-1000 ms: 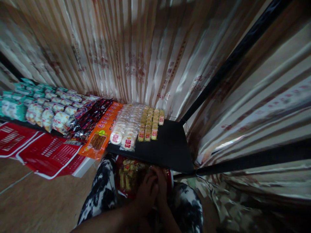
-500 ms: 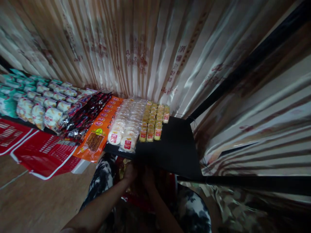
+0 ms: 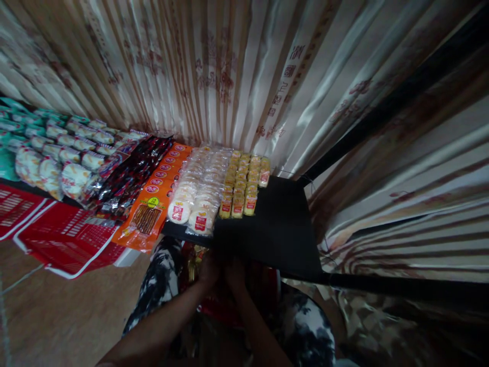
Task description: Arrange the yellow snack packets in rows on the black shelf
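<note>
My left hand (image 3: 208,270) and my right hand (image 3: 235,270) reach side by side into a red bag of yellow snack packs (image 3: 193,265) on my lap, just under the front edge of a black shelf (image 3: 275,229). The fingers of both hands are in shadow under the shelf, so their grip is hidden. On the shelf above them lie rows of small yellow snack packs (image 3: 244,186), and left of these, round white cakes in clear wrappers (image 3: 198,196).
Orange snack packets (image 3: 153,204), dark red wrapped packs (image 3: 130,178) and white-green bags (image 3: 53,158) fill the shelf to the left. Red cartons (image 3: 64,239) stand on the wooden floor. Striped satin curtains hang behind. A black frame bar (image 3: 401,288) runs along the right.
Both hands have pushed forward from open view on my lap into the shadow under the shelf edge. The camera has tilted slightly up and left.
</note>
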Demonstrator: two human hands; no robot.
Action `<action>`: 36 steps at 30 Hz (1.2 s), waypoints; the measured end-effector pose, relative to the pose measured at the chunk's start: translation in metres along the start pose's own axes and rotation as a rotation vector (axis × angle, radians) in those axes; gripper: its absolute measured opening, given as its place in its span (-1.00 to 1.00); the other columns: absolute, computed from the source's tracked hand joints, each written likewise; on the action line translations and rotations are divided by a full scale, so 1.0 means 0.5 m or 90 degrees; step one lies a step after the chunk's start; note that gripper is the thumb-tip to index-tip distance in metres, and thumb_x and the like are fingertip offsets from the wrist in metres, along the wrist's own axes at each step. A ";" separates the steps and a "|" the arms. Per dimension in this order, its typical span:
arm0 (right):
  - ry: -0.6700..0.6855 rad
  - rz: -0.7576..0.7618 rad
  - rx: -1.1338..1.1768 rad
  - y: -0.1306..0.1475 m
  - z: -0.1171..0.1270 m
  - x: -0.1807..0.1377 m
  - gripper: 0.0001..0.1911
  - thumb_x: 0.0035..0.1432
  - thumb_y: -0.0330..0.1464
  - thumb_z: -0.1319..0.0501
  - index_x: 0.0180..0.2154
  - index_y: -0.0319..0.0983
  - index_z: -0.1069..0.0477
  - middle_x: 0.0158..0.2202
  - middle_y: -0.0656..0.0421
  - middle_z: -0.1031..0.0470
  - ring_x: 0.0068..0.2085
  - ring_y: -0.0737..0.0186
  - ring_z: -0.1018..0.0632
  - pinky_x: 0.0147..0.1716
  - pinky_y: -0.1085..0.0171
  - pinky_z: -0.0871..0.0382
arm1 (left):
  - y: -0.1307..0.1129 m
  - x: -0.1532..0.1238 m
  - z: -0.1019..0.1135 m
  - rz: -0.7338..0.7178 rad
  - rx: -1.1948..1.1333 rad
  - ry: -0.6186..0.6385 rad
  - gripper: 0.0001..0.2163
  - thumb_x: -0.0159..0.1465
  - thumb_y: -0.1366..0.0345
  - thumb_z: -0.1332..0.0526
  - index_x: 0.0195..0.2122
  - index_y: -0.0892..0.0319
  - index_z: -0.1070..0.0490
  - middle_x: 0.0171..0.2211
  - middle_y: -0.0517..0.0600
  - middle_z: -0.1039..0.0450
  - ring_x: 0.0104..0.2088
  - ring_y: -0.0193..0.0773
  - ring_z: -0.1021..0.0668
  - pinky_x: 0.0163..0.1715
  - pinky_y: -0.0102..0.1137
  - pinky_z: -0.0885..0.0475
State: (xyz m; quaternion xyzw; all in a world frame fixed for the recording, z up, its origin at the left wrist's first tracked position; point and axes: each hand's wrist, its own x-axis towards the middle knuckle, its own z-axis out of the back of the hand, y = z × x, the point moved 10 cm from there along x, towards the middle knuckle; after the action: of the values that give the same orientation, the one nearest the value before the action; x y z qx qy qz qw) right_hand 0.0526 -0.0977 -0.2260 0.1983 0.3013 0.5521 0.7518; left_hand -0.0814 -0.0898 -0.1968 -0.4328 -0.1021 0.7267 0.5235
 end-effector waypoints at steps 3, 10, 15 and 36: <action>-0.018 -0.017 0.011 0.010 0.030 -0.017 -0.57 -0.04 -0.53 0.05 -0.16 -0.27 -0.44 -0.14 -0.01 -0.50 -0.04 0.08 -0.47 -0.02 0.17 -0.26 | -0.007 -0.030 0.022 -0.031 -0.016 -0.029 -0.70 0.14 0.45 -0.09 -0.10 0.22 -0.40 -0.07 0.09 -0.45 -0.02 -0.17 -0.44 -0.06 -0.38 -0.32; -0.002 0.016 0.168 0.056 0.099 -0.074 -0.56 -0.03 -0.47 0.05 -0.13 -0.27 -0.43 -0.11 0.08 -0.50 -0.06 0.21 -0.48 0.00 0.25 -0.27 | 0.014 -0.093 0.050 -0.087 -0.061 -0.079 -0.58 0.04 0.56 -0.11 -0.04 0.32 -0.34 -0.05 0.17 -0.41 0.00 -0.16 -0.42 0.03 -0.36 -0.28; -0.010 0.082 0.182 0.094 0.156 -0.114 -0.62 -0.02 -0.41 -0.01 -0.18 -0.24 -0.46 -0.17 0.09 -0.52 -0.11 0.18 -0.50 -0.02 0.18 -0.29 | 0.010 -0.131 0.076 -0.136 -0.063 -0.097 -0.55 0.00 0.57 -0.11 -0.03 0.27 -0.34 -0.02 0.12 -0.38 0.04 -0.19 -0.38 0.07 -0.34 -0.24; 0.124 0.064 0.460 0.150 0.311 -0.123 -0.56 -0.09 -0.10 -0.20 -0.22 -0.26 -0.41 -0.45 0.22 -0.43 -0.50 0.37 -0.40 -0.51 0.37 -0.27 | -0.134 -0.197 0.084 -0.145 -0.394 0.162 -0.70 0.09 0.05 -0.13 -0.34 0.21 -0.32 -0.74 -0.21 -0.23 -0.76 -0.47 -0.20 -0.75 -0.54 -0.04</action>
State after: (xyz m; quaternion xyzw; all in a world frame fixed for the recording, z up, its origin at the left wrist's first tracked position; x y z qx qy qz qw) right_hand 0.0909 -0.1275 -0.0489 0.4119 0.5364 0.4624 0.5734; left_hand -0.0596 -0.1321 -0.0798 -0.6440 -0.2992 0.5384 0.4537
